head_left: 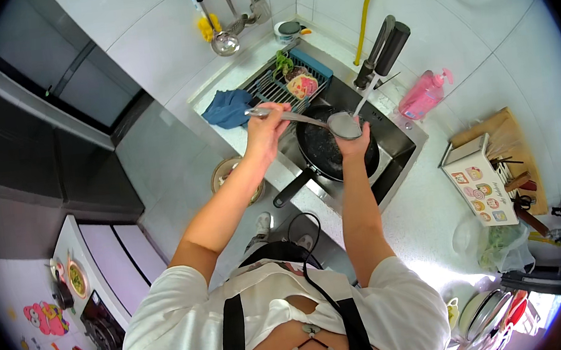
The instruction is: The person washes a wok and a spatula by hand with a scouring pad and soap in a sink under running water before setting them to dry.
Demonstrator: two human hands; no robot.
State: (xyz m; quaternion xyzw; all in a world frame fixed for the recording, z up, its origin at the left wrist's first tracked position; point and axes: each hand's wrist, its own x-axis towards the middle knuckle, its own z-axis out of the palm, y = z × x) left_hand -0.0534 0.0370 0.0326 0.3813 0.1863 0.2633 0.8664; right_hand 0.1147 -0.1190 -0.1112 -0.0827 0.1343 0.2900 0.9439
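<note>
My left hand (267,130) is closed around the metal handle of a ladle (307,119), held slantwise over the sink (400,157). The ladle's bowl lies under the stream from the black-handled faucet (381,61). My right hand (356,142) is against the near side of the bowl, its fingers curled about the rim and partly hidden. Beneath both hands a black frying pan (319,149) rests in the sink, wet inside, its handle pointing toward me at the lower left.
A drain rack (265,87) holding greens and a colourful item spans the sink's far left, beside a blue cloth (228,108). Right of the sink stand a pink soap bottle (426,95) and a white utensil holder (474,183). A bowl-like container (218,178) sits low at left.
</note>
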